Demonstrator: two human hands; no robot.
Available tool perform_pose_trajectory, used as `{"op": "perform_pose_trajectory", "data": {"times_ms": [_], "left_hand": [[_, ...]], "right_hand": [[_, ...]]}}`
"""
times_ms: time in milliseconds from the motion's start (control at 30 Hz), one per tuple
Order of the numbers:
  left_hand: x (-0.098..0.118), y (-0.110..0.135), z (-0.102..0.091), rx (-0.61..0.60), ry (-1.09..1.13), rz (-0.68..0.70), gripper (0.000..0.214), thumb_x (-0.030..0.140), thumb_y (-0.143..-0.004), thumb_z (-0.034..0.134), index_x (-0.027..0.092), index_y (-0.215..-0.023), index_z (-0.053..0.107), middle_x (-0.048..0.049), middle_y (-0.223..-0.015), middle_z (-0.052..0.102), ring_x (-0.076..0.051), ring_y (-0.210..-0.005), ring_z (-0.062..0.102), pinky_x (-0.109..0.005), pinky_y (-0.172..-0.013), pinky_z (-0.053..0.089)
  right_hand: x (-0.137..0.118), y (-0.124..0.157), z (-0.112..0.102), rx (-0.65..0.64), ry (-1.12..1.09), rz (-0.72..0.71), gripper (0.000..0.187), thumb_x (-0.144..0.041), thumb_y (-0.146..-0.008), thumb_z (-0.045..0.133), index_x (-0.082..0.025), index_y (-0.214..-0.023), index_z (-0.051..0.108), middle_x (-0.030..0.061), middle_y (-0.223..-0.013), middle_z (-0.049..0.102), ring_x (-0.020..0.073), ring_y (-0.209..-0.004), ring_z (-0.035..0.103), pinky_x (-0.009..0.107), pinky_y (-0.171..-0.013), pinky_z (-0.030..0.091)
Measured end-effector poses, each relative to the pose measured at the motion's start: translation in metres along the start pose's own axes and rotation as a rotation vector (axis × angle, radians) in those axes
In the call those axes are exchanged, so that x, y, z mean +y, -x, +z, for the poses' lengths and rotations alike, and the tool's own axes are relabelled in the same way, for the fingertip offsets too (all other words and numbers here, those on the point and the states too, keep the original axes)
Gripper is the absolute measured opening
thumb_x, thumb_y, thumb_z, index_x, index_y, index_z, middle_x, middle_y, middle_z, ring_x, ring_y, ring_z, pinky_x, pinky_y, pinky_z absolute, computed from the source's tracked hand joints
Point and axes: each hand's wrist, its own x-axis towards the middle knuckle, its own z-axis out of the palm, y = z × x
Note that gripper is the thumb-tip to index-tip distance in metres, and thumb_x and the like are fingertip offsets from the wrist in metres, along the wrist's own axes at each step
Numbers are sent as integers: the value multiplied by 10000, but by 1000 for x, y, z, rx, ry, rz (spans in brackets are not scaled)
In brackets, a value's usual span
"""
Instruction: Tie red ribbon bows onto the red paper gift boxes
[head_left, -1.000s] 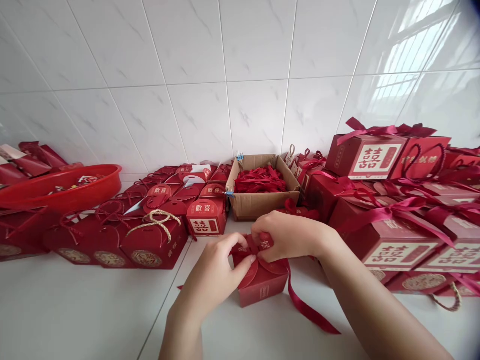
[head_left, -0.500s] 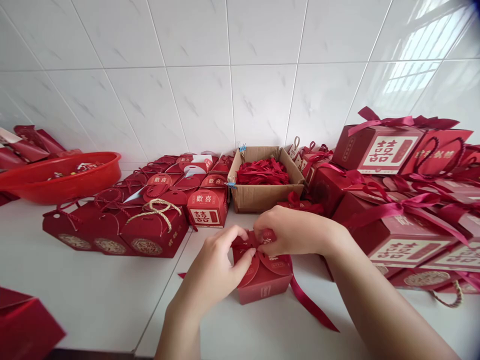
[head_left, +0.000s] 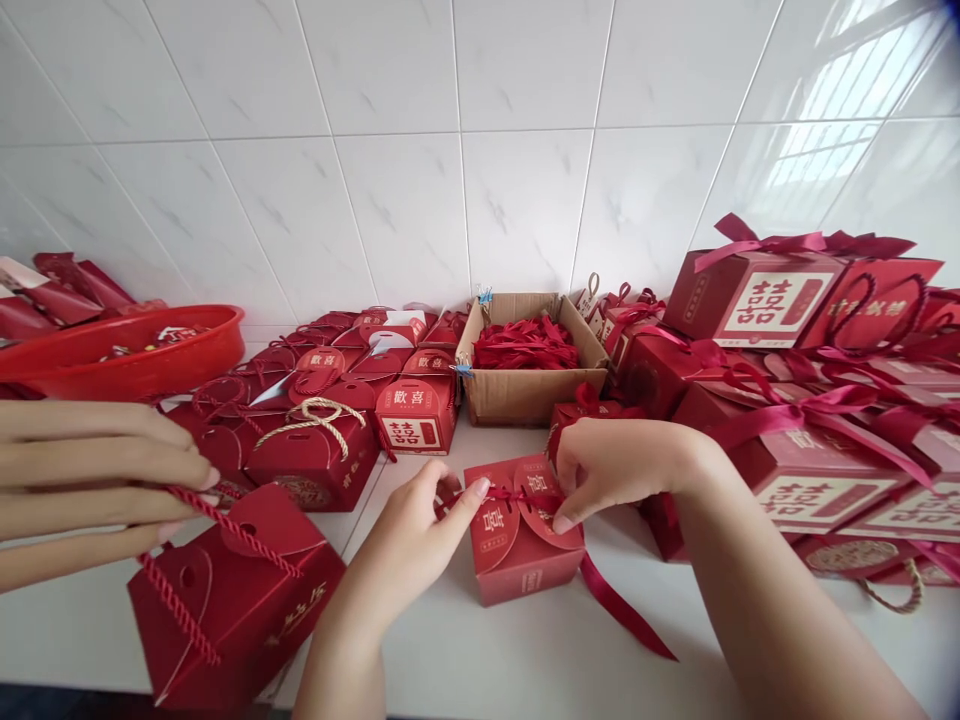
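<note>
Head view. Left hand (head_left: 412, 530) nearly closed, thumb and forefinger pinching red ribbon (head_left: 620, 606); right hand (head_left: 634, 465) curled, gripping the same ribbon. Box (head_left: 531, 580) just below, between both hands, ribbon crossing its top flaps. Risk, judged: a loosened pinch could slacken the ribbon and let the flaps lift; uneven pull might skew the box. Count: one box, one ribbon at the hands; beyond them, one carton (head_left: 532, 400), two blue clips (head_left: 463, 371); left of left hand, one basin (head_left: 180, 365), one other person's hand (head_left: 90, 480), one corded box (head_left: 247, 600) near it. Stacked boxes (head_left: 814, 455) overlap, uncountable.
</note>
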Motion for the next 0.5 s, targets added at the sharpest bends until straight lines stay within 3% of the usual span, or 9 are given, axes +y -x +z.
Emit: {"op": "perform_pose_trajectory", "data": {"times_ms": [133,367,500], "left_hand": [[-1,2,-2,-49,-14,0,446,624,-858,436,215,-683,455,38,-660,488,-164,-647,481,-271,-619,358],[2,1,-3,-38,84,35,492,602,-854,464,206,-619,290,53,-627,273,-125,-607,323,-251,-567,261],[1,2,-4,-44,92,38,472,561,-870,457,208,-617,271,49,-633,257,-125,-606,301,-248,-558,256]], "right_hand": [[5,-4,-3,-19,-25,-116,369,-475,-743,626,-182,-568,486,-32,-528,434,93,-482,372,252,-428,246],[11,-6,-2,-19,-86,-152,447,-564,-763,608,-187,-591,439,-48,-534,391,83,-483,336,247,-442,235],[11,-6,0,2,-91,-174,440,-555,-805,567,-183,-598,454,-42,-559,414,87,-511,347,250,-482,262]]}}
